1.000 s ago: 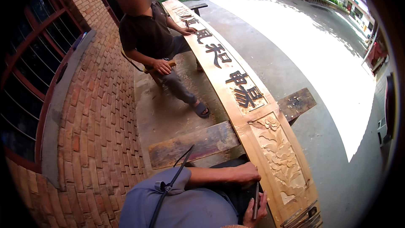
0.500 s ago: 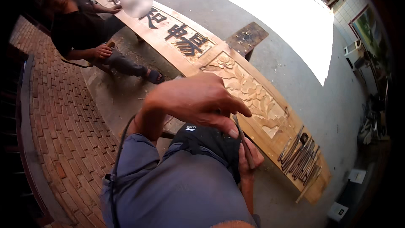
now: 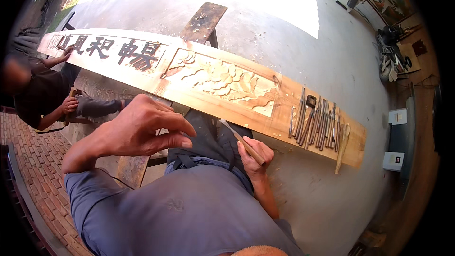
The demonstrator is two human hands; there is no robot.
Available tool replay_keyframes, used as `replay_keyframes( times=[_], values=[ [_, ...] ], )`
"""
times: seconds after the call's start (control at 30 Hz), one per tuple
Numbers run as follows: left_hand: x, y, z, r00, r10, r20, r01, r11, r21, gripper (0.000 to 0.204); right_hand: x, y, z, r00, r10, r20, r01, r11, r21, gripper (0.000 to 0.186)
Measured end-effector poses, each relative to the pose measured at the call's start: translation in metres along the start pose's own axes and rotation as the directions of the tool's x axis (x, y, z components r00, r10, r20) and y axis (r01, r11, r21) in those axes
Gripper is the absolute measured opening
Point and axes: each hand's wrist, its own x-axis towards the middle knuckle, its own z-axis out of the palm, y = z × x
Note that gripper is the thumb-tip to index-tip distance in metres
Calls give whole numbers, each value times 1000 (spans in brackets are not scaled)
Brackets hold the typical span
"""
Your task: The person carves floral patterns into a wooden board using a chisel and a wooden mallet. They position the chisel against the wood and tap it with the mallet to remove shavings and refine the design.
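Observation:
My right hand (image 3: 256, 157) is closed round the wooden handle of a chisel (image 3: 251, 150), in front of my lap. Its metal blade points up and to the left, towards the near edge of a long wooden board. Off to the left, my left hand (image 3: 142, 127) is raised, with bent fingers, a gap between thumb and forefinger, and nothing seen in it. Beyond both hands, the carved panel (image 3: 227, 81) on the board shows flowers and leaves in relief. Large dark characters (image 3: 137, 55) mark the board farther left.
Several chisels and gouges (image 3: 316, 125) lie side by side on the board's right end, beside a wooden mallet-like stick (image 3: 342, 149). A co-worker (image 3: 45, 90) sits at the left. Behind the board stands a dark bench (image 3: 204, 21); wood chips are scattered about.
The view has turned, so the board lies more level across it. My left hand has moved left, away from the chisel. My right hand still holds the chisel, now in plainer sight.

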Motion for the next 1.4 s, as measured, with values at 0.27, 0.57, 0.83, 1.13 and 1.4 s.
replay_keyframes(
  times=[0.27,0.57,0.83,1.13,1.4],
  values=[
    [69,-135,210,951,132,-278,-119,991,62,26,4,15,-15,940,324,-112,-313,944,99,20],
    [180,-169,245,775,398,-490,-294,914,278,50,28,22,0,890,424,-166,-421,906,55,23],
    [233,-213,260,772,323,-547,-231,945,233,30,57,51,-3,904,408,-126,-422,899,-119,21],
    [285,-235,270,795,278,-540,-236,961,147,47,105,114,18,950,308,-43,-311,944,-113,33],
    [310,-253,275,816,239,-526,-220,970,100,45,121,143,26,884,462,77,-451,884,-120,32]
  ],
)
